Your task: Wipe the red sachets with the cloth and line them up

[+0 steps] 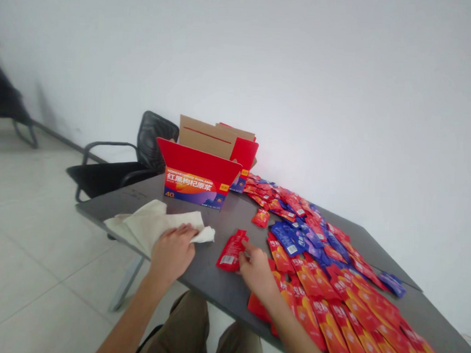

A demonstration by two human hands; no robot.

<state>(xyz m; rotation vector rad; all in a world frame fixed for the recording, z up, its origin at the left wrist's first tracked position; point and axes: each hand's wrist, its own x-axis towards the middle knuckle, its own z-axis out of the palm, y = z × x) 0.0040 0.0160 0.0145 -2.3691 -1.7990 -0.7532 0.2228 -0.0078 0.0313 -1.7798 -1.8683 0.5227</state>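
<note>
My left hand (175, 251) is closed over a crumpled cream cloth (148, 225) near the table's left edge, its fingers curled and pressed into the fabric. With my right hand (254, 267) I pinch the right edge of a red pouch (228, 256), thumb and forefinger on its side. The pouch lies with its printed back and white barcode facing up, its narrow spout end away from me. Another small red pouch (260, 218) lies just beyond it. Beneath and beside my right forearm are rows of red-orange pouches (305, 312), partly hidden by the arm.
Behind the cloth stands an open red and purple carton (198, 182), with a second carton (245, 158) behind it. A heap of red and blue pouches (291, 237) spreads along the grey table (203, 256). A black chair (113, 170) stands beyond the left edge.
</note>
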